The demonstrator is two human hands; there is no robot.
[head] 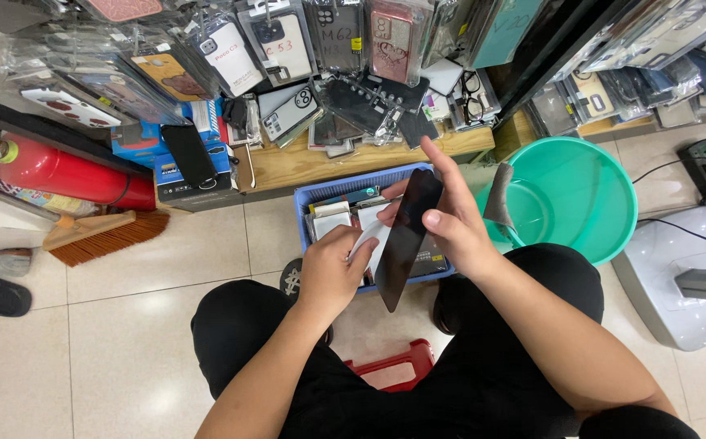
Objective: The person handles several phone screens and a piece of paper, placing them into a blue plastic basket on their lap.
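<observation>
**Dark glass-like sheet held between two bare hands above a blue basket**

I see the right hand [450, 223] grasping a thin black sheet [406, 240], apparently a phone screen protector, with its thumb pressed on the near face and its fingers [438, 162] extended behind the upper end. The sheet stands tilted, its lower tip pointing down past the knuckles of the left hand [332, 272]. The left hand's fingers are pinched on a white strip [369, 237], which looks like a backing film or wipe, touching the sheet's left edge.

Just beyond the fingertips lies a blue basket [308, 199] on the tiled floor, filled with flat packets. Further beyond the fingers, a wooden shelf [288, 167] carries packaged phone cases. To the right of the right hand's fingers sits a green basin [588, 195]; well to the left of the left hand's fingers are a red fire extinguisher [60, 172] and a hand broom [105, 236]. A red stool [393, 366] shows below the wrists.

I judge the sheet light, stiff, smooth and brittle: likely slippery on its faces and prone to cracking if flexed. It is best held by the long edges, near the middle, keeping fingertips off the faces.
</observation>
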